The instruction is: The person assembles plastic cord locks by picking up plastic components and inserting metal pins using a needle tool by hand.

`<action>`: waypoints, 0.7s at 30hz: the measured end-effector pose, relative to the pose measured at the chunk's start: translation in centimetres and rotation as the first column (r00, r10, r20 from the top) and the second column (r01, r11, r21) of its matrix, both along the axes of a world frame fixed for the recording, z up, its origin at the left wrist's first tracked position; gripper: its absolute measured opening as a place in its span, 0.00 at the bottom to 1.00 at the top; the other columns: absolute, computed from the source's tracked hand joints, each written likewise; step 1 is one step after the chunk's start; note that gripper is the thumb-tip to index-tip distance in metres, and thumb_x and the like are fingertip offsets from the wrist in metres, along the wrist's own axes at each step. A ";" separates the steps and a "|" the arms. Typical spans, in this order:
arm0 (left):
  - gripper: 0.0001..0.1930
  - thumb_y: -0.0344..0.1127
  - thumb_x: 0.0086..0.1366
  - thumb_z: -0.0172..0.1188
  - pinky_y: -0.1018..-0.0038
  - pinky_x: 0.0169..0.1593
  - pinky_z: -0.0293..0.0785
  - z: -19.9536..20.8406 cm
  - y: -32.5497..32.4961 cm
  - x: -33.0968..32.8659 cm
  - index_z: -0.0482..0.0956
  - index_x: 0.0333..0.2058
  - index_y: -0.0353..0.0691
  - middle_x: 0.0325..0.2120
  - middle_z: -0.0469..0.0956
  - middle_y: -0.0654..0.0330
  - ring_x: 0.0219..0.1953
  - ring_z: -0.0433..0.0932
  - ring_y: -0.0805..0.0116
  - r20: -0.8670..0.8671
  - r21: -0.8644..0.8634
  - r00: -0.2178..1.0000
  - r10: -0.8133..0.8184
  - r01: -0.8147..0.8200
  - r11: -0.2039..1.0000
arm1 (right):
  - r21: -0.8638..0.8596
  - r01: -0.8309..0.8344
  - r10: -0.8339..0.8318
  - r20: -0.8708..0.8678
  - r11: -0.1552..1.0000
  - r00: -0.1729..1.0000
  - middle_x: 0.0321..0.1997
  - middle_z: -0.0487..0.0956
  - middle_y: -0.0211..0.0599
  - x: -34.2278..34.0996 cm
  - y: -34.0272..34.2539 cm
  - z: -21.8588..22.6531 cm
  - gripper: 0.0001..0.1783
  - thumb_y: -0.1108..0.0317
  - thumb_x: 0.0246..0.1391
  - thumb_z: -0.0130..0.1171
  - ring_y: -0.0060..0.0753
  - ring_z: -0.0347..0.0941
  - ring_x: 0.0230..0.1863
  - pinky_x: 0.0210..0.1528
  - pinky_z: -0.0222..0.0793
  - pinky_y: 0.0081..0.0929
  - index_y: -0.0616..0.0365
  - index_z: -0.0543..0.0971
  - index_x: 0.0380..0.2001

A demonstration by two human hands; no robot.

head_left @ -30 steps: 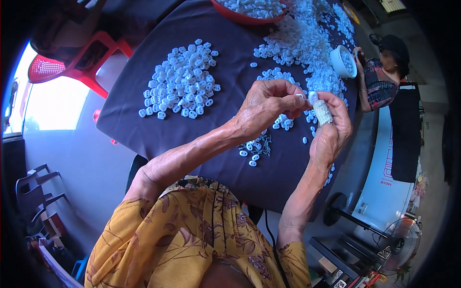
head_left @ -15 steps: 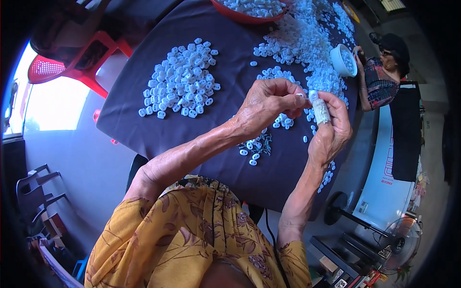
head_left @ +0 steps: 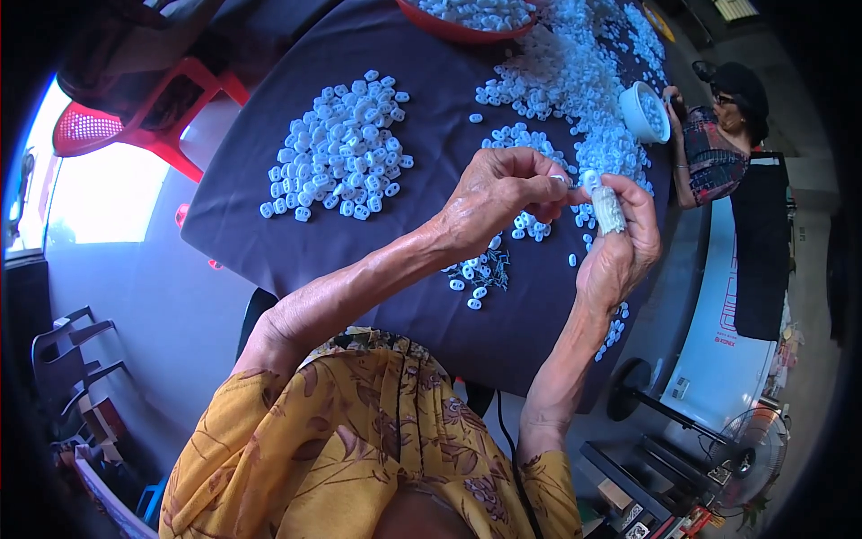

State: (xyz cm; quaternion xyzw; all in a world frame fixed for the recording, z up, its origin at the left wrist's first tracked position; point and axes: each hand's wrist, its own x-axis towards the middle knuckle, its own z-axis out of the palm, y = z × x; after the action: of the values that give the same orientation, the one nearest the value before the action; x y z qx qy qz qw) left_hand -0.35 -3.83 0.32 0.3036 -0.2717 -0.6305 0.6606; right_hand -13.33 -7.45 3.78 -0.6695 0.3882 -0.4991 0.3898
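Observation:
My right hand pinches a small white oval plastic piece with two holes at its fingertips. A white ribbed wrap covers its thumb. Close beside it, my left hand has thumb and forefinger pressed together at the piece; a thin sliver shows between the two hands, too small to name. Below the left hand lies a little heap of thin dark screws or pins with several white pieces among them. Loose white pieces also lie just beyond my fingers.
A pile of white pieces lies on the dark tablecloth at left. A larger heap spreads at far right, by a red basin and white tub. Another person sits at the right edge. A red chair stands left.
My right hand has tilted slightly, bringing the white piece's holes into view. Both hands stay close together; the piles look the same.

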 end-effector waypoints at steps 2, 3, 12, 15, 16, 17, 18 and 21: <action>0.08 0.33 0.56 0.55 0.78 0.34 0.70 -0.2 0.0 0.0 0.72 0.30 0.34 0.27 0.77 0.54 0.24 0.72 0.76 0.024 -0.013 1.000 -0.012 0.012 1.000 | 0.002 0.025 -0.025 -0.008 1.000 1.000 0.28 0.75 0.40 0.1 -0.1 -0.3 0.11 0.77 0.42 0.46 0.28 0.72 0.30 0.42 0.64 0.23 0.68 0.73 0.31; 0.08 0.33 0.56 0.55 0.78 0.34 0.70 -0.3 0.0 0.0 0.72 0.30 0.34 0.27 0.77 0.54 0.24 0.72 0.76 0.024 -0.013 1.000 -0.011 0.011 1.000 | 0.002 0.024 -0.024 -0.007 1.000 1.000 0.28 0.75 0.40 0.1 -0.2 -0.4 0.11 0.77 0.42 0.46 0.28 0.72 0.30 0.42 0.64 0.23 0.68 0.73 0.31; 0.09 0.34 0.55 0.55 0.79 0.32 0.70 -0.1 0.1 -0.2 0.72 0.28 0.32 0.25 0.76 0.56 0.25 0.73 0.75 0.001 0.012 1.000 0.013 -0.013 1.000 | -0.089 0.053 -0.061 -0.088 0.995 0.994 0.29 0.76 0.37 0.4 0.2 -0.5 0.10 0.80 0.43 0.45 0.24 0.72 0.32 0.38 0.65 0.19 0.66 0.74 0.30; 0.09 0.36 0.56 0.56 0.77 0.33 0.70 -0.4 0.1 -0.2 0.73 0.29 0.34 0.24 0.76 0.57 0.25 0.73 0.75 0.004 0.004 1.000 0.009 -0.009 1.000 | -0.080 0.061 -0.069 -0.090 0.995 0.994 0.29 0.76 0.37 0.6 0.3 -0.5 0.11 0.80 0.43 0.45 0.24 0.71 0.33 0.39 0.65 0.19 0.66 0.74 0.31; 0.09 0.36 0.56 0.56 0.77 0.33 0.71 -0.5 0.0 -0.2 0.73 0.29 0.34 0.24 0.76 0.57 0.25 0.73 0.75 0.003 0.008 1.000 0.013 -0.014 1.000 | -0.102 0.060 -0.071 -0.108 0.993 0.992 0.30 0.76 0.36 0.7 0.4 -0.5 0.11 0.80 0.43 0.45 0.24 0.71 0.33 0.39 0.65 0.19 0.66 0.75 0.31; 0.09 0.36 0.56 0.57 0.77 0.33 0.71 -0.5 0.0 -0.2 0.73 0.29 0.34 0.25 0.76 0.57 0.25 0.73 0.75 0.003 0.013 1.000 0.018 -0.018 1.000 | -0.125 0.059 -0.075 -0.125 0.990 0.989 0.30 0.76 0.36 0.7 0.4 -0.6 0.11 0.80 0.43 0.45 0.24 0.71 0.33 0.39 0.65 0.19 0.65 0.75 0.31; 0.09 0.36 0.56 0.57 0.77 0.33 0.71 -0.5 0.0 -0.3 0.73 0.29 0.34 0.25 0.76 0.57 0.25 0.73 0.75 0.003 0.013 1.000 0.016 -0.016 1.000 | -0.125 0.061 -0.077 -0.126 0.990 0.989 0.30 0.76 0.36 0.6 0.4 -0.6 0.11 0.80 0.43 0.45 0.24 0.71 0.33 0.39 0.65 0.19 0.65 0.75 0.31; 0.10 0.35 0.56 0.57 0.77 0.34 0.71 -0.5 0.0 -0.4 0.73 0.29 0.34 0.25 0.76 0.57 0.25 0.73 0.75 0.006 0.018 1.000 0.020 -0.020 1.000 | -0.144 0.063 -0.084 -0.142 0.988 0.986 0.30 0.76 0.35 0.6 0.4 -0.6 0.11 0.79 0.43 0.45 0.24 0.71 0.34 0.39 0.65 0.19 0.65 0.75 0.31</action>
State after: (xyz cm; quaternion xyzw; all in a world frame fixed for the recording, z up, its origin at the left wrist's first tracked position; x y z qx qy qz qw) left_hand -0.72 -3.83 -0.14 0.3142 -0.2648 -0.6253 0.6635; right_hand -12.75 -7.00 3.22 -0.7153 0.4047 -0.4881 0.2938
